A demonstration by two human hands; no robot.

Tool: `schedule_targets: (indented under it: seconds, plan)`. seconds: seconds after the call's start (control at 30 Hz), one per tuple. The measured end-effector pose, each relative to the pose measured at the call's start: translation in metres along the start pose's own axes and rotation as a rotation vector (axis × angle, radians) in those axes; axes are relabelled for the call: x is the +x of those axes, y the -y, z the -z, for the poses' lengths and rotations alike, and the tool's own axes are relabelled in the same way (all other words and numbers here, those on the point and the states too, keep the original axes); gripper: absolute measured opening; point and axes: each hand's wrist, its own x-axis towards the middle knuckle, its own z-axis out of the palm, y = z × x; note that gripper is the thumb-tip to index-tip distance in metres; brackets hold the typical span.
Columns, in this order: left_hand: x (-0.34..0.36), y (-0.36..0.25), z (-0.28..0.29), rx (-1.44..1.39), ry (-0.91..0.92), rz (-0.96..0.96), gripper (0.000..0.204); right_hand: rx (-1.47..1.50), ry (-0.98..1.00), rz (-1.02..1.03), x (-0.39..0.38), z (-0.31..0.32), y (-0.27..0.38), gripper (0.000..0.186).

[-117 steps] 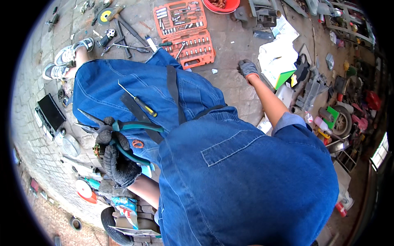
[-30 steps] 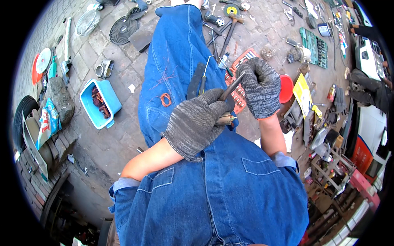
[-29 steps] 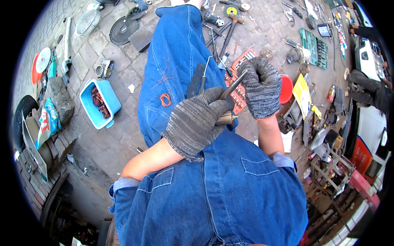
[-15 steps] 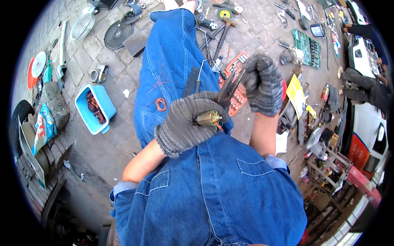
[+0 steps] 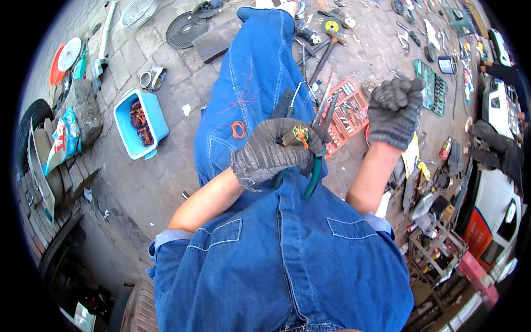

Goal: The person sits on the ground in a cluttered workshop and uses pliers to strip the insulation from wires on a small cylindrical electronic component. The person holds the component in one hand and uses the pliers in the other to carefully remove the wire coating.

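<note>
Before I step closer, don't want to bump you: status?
Left hand grips pliers and metal cylinder. Right hand curled closed, apart from pliers; contents unclear. Wire coil on denim near left hand.

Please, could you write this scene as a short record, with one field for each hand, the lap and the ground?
Left hand: gloved, gripping green-handled pliers and a small cylindrical part
Right hand: gloved, curled closed; any contents hidden
Lap: reddish wire loop
Ground: light-blue basin with reddish-brown scraps; open orange socket set
</note>
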Motion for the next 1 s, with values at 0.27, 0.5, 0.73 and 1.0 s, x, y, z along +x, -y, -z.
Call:
schedule_targets:
  seconds: [0.27, 0.5, 0.73, 1.0]
  plan:
    - [0.0, -0.012, 0.012, 0.005, -0.133, -0.063, 0.027, -0.29, 0.122, -0.669, -0.075, 0.008, -0.083, 0.039]
    - [0.003, -0.006, 0.016, 0.603, -0.246, -0.407, 0.036, -0.65, 0.241, -0.74, -0.084, -0.002, -0.068, 0.072]
    - [-0.019, -0.048, 0.047, 0.26, -0.347, -0.239, 0.028, -0.92, 0.553, -0.746, -0.063, -0.039, -0.052, 0.051]
    - [-0.037, -0.049, 0.075, 0.176, -0.225, -0.232, 0.026, -1.363, 0.913, -1.117, -0.041, -0.064, -0.027, 0.059]
